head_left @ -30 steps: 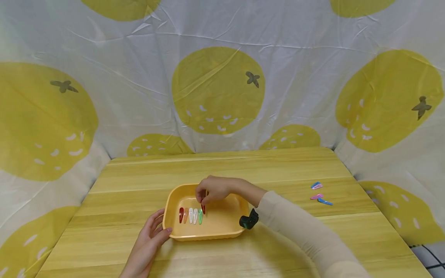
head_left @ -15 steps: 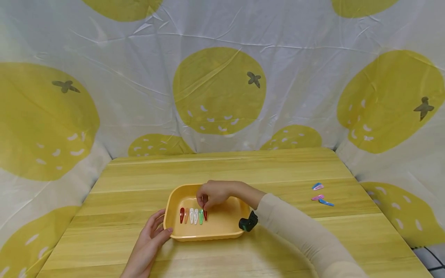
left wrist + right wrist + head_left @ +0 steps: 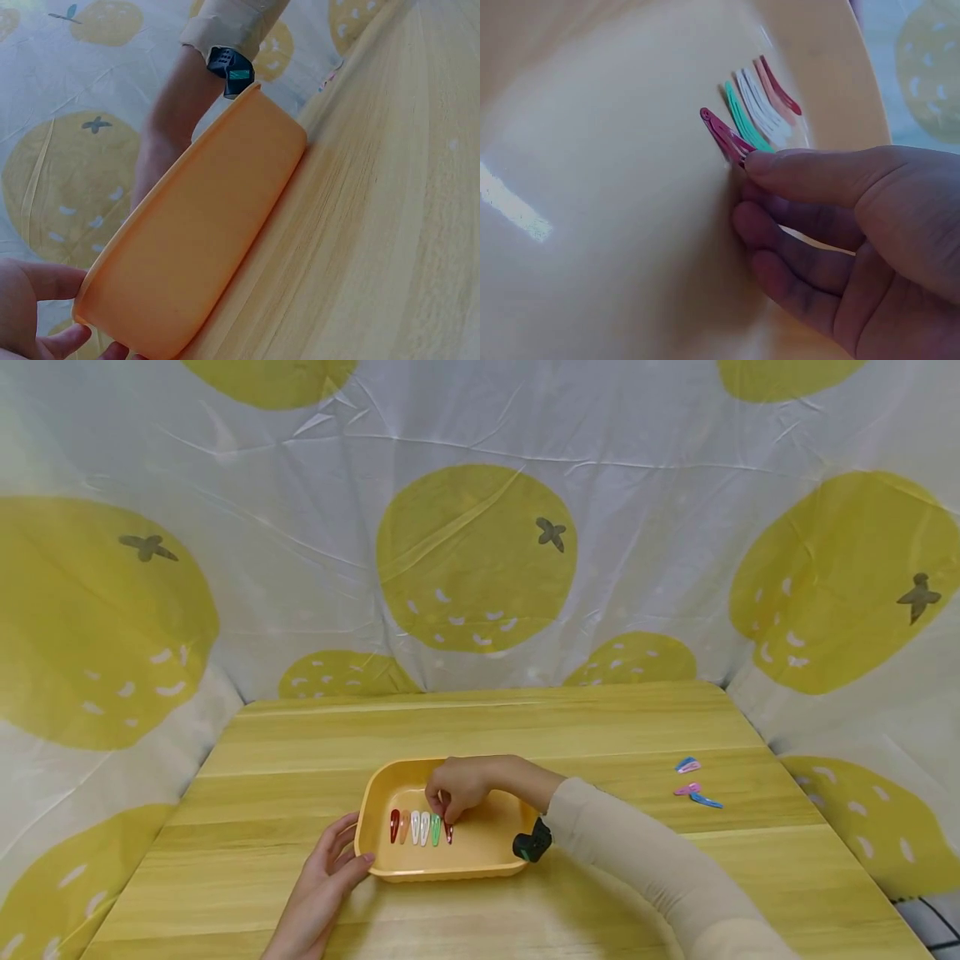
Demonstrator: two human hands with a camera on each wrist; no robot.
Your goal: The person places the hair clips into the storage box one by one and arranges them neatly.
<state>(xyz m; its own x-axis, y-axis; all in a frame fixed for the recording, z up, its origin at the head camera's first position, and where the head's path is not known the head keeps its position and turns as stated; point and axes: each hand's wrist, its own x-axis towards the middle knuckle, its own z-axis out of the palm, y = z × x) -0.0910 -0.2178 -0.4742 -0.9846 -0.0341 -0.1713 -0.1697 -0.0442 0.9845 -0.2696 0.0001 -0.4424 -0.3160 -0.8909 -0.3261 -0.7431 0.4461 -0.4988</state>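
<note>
R hand [image 3: 460,783] is down inside the yellow plastic tray [image 3: 487,843], thumb + fingers pinching a dark red snap hair clip [image 3: 724,135]. Narrow end of that clip pokes out past the thumb, about mid-tray, just right of a green clip [image 3: 436,830]. L hand [image 3: 324,885] has the tray's L edge, thumb at the near L corner, fingers along the outside of the wall, so that grip's closed around the tray end.

Rest of the row runs from near the tray's L edge toward the middle: another dark red one [image 3: 394,827], an orange one [image 3: 405,827], 2 white ones [image 3: 421,828], then the green. All roughly parallel, side by side.

Tray sits on a wood-grain table [image 3: 300,760]. Over near the table's R edge: 2 pink clips [image 3: 686,790] + 2 blue clips [image 3: 707,801], in 2 pink/blue pairs. Black wrist cam thing [image 3: 532,841] is by the tray's R edge, FWIW.
</note>
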